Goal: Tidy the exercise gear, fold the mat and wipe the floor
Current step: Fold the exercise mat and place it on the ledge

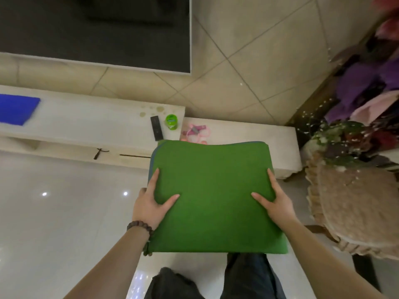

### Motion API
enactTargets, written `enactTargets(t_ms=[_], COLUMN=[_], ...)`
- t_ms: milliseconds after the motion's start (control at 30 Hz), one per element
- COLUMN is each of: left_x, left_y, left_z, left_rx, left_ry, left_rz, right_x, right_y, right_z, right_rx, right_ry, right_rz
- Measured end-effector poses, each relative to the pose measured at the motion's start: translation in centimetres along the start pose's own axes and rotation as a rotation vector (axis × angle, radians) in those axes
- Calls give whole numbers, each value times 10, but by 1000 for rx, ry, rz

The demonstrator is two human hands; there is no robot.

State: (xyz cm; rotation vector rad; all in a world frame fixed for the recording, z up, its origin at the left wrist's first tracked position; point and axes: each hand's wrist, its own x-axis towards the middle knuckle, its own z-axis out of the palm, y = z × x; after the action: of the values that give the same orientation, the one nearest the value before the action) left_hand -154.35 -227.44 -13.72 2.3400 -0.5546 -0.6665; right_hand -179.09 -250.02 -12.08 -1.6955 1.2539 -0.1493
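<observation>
Green folded mat [212, 197] flat, fold away, left hand [151, 203] and right hand [273, 205] gripping sides.

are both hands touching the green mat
Touching. The head view shows the left hand and right hand gripping the folded green mat by its side edges.

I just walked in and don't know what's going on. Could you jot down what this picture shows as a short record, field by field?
held item: folded green mat, carried flat in front of the person
left hand: grips the mat's left edge, thumb on top
right hand: grips the mat's right edge, thumb on top
wrist: beaded bracelet on the left
ahead: low white cabinet
on cabinet: black remote, green container, blue pad
beyond mat: pink skipping rope on a lower white ledge
floor: glossy pale tiles
</observation>
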Motion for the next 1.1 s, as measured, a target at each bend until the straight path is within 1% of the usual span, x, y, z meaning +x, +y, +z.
enactTargets(t_ms=[100,267,367,467,533,600,667,733,833,933,1100], left_x=[16,44,59,78,96,120,151,190,254,318,399], left_y=[46,110,134,144,144,137,124,110,94,80,64], left_z=[48,133,176,208,225,240,259,284,326,361,396], left_rx=[14,20,7,33,-4,-71,-117,-132,-113,-94,-88], left_ry=[-24,-52,-81,-106,-139,-207,-290,-339,-339,-304,-300], left_rz=[19,-12,-52,-67,-77,-82,-73,-64,-27,4,1], right_x=[32,100,138,171,193,219,255,298,363,429,511], right_y=[28,69,88,108,119,132,154,176,198,219,239], right_z=[-49,-126,-159,-176,-176,-171,-162,-149,-119,-96,-74], right_rx=[5,-20,-28,-56,-71,-80,-100,-130,-79,-111,-94], right_ry=[11,-8,-27,-41,-52,-52,-50,-53,-14,12,28], right_rz=[24,58,71,84,81,104,124,149,113,92,54])
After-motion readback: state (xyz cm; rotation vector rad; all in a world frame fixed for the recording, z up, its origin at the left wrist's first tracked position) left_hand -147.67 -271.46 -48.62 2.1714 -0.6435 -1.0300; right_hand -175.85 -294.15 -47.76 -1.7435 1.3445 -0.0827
